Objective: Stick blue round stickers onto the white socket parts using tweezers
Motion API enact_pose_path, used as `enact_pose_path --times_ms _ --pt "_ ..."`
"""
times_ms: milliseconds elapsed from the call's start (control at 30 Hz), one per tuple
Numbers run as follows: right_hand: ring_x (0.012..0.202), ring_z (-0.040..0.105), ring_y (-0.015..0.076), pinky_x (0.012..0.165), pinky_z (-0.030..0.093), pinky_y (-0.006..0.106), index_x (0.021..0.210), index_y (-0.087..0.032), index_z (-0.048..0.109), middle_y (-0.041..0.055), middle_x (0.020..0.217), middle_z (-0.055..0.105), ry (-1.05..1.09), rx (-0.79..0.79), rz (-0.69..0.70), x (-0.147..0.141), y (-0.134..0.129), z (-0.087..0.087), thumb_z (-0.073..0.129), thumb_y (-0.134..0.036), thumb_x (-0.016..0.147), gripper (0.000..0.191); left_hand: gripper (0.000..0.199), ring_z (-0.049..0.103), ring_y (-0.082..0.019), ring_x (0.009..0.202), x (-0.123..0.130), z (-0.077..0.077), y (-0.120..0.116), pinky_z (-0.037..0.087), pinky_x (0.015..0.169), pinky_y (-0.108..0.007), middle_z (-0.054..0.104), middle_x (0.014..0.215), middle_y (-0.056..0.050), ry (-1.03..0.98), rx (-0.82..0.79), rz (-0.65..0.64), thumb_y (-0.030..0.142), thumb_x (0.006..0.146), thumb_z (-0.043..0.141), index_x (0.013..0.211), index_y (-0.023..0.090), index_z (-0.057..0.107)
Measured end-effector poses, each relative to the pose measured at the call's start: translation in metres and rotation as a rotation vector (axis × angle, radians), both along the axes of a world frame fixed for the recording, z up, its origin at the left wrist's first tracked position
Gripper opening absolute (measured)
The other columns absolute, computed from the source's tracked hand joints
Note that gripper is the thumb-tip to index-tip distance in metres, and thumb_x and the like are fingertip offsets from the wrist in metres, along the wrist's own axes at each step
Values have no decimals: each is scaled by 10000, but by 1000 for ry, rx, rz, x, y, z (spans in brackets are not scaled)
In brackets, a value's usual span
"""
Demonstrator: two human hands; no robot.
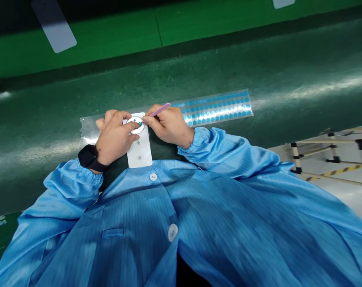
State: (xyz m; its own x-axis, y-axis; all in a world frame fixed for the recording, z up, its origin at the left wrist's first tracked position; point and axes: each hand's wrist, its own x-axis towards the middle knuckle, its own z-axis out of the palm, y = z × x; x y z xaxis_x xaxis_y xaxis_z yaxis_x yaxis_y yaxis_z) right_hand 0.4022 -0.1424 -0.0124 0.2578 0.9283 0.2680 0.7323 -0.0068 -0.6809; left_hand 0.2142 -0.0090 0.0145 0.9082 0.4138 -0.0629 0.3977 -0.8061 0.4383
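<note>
A white phone back cover (140,149) with a round camera ring near its top lies in front of my chest. My left hand (113,135) is closed over its left edge, with the index fingertip and thumb pressed on its face. In my right hand (170,123) is a pair of pink tweezers (160,110), pinched between thumb and fingers. Their tip meets a small blue sticker (140,124) inside the ring, right at my left index fingertip. Beyond my right hand lies a clear sheet of blue stickers (219,107), its middle hidden by my hands.
The green worktop (198,71) runs across the view. Behind it, another pale cover-like panel (55,30) lies on a green ledge, and part of a white one (283,3) shows at the top right. A tubular rack (333,155) stands on the floor at right.
</note>
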Motion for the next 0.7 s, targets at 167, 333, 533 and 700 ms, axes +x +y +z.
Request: enact_pose_path --times_ms 167,333,533,700 --pt "892 730 220 862 557 350 977 -202 761 73 994 805 13 6 -3 -1 0 0 574 -388 1109 296 267 502 -409 1359 1 4 0 421 1110 -649 683 1373 -105 2 18 -16 305 934 773 1198 331 806" --pt "908 734 221 865 552 343 988 -198 755 81 997 799 2 6 21 -2 1 2 559 -392 1123 307 361 517 -433 1354 6 11 1 450 1087 -610 681 1369 -179 78 35 -32 274 923 799 1259 203 686" --pt "919 731 226 865 548 343 994 -199 759 81 993 803 -9 -27 39 -2 3 4 534 -396 1126 327 466 539 -434 1316 13 15 4 469 1048 -591 686 1321 -182 152 47 -18 311 890 847 1254 207 575" --pt "946 746 236 902 563 360 972 -200 749 87 1004 806 25 -23 22 -3 4 1 566 -398 1102 300 507 541 -432 1321 16 15 3 476 1062 -599 672 1325 -179 127 42 2 285 860 862 1258 213 556"
